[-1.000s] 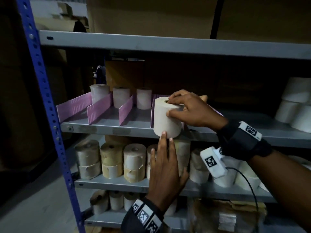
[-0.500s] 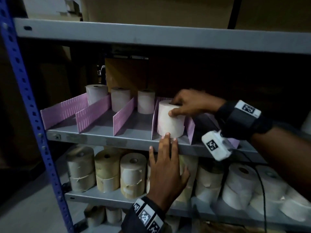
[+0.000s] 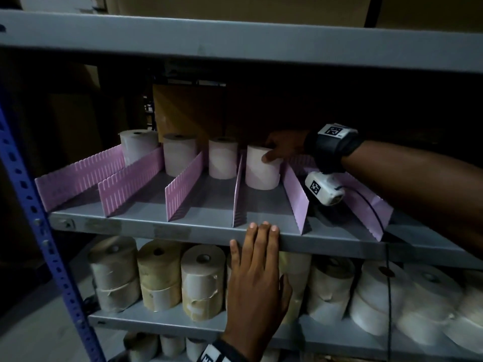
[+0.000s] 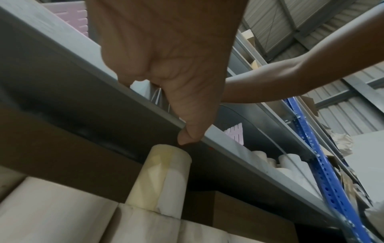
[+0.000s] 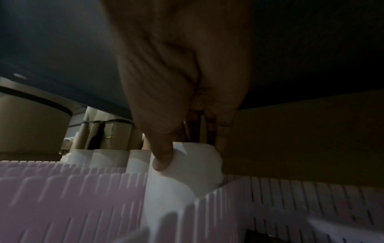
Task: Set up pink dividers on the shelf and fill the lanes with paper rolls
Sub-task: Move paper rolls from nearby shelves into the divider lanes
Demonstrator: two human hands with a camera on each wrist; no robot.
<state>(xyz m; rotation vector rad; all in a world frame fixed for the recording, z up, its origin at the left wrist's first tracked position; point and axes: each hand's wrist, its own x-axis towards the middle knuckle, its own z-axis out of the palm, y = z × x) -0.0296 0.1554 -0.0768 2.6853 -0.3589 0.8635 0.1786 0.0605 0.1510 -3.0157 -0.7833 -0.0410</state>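
Observation:
Several pink dividers [image 3: 182,188] stand in rows on the grey shelf [image 3: 146,226], forming lanes. A white paper roll [image 3: 261,168] stands upright in the fourth lane from the left, deep in the shelf. My right hand [image 3: 283,150] grips its top, thumb on the near side and fingers behind; in the right wrist view the same roll [image 5: 182,177] sits between two dividers [image 5: 62,194]. Three more rolls [image 3: 180,152] stand at the back of the lanes to the left. My left hand [image 3: 257,270] rests flat on the shelf's front edge, fingers straight.
The shelf below holds several stacked cream and white rolls [image 3: 202,280]. A blue perforated upright [image 3: 31,210] frames the rack on the left. Another grey shelf [image 3: 235,45] runs close overhead. A brown cardboard box [image 3: 188,111] stands behind the lanes.
My right hand has carried the roll from the shelf's front edge deep into the fourth lane. My left hand stays at the front edge, and the camera has come closer.

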